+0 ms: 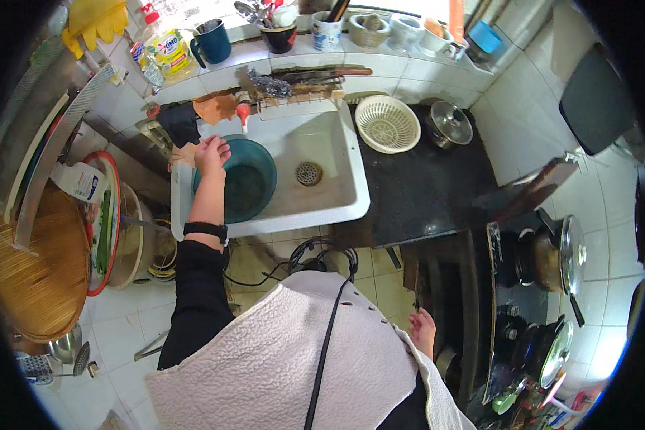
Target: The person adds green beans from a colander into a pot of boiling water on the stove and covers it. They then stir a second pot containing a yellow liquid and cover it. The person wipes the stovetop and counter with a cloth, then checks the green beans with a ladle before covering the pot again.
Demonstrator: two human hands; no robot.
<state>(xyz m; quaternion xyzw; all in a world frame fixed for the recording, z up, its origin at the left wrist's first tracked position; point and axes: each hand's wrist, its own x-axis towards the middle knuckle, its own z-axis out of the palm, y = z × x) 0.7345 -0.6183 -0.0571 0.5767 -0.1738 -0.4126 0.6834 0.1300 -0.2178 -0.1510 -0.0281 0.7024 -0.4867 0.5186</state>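
Observation:
My left hand [211,154] reaches over the left rim of a dark green basin [263,168], its fingers curled in. What they hold, if anything, is too small to make out. The basin stands in the left part of a white sink [337,136] and looks dark inside. Just beyond the hand is a tap with a red and white nozzle [244,117], beside an orange cloth [215,110] and a black cloth [180,125]. Low at my right side hangs my right hand [423,332], fingers loosely bent and apart, with nothing in it.
A cream colander [388,124] and a lidded pot [449,125] stand on the black counter [423,193]. Lidded pans [552,254] sit on the stove at right. Mugs [211,43] and a yellow-labelled bottle [170,54] line the ledge. A woven tray [39,265] leans at left.

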